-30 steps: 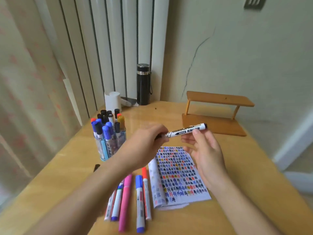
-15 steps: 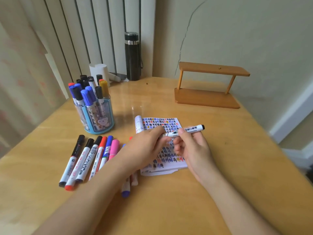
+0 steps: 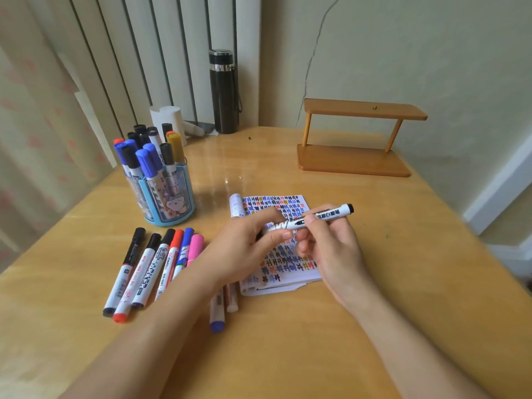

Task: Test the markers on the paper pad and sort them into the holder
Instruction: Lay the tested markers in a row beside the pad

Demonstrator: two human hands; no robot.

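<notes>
Both hands hold one white marker with a black end just above the paper pad, which is covered in small coloured marks. My right hand pinches the barrel near its middle. My left hand grips the marker's left end, which its fingers hide. A blue round holder stands at the left, packed with several upright markers. Several loose markers lie side by side on the wooden table in front of the holder; my left forearm covers part of a few more.
A small two-tier wooden shelf stands at the back right. A black flask and a white roll sit at the back by the radiator. The table edge falls away on the right.
The view has tilted down and both hands have lowered the marker from mid-air to just above the pad. The grip of both hands on it is unchanged.
</notes>
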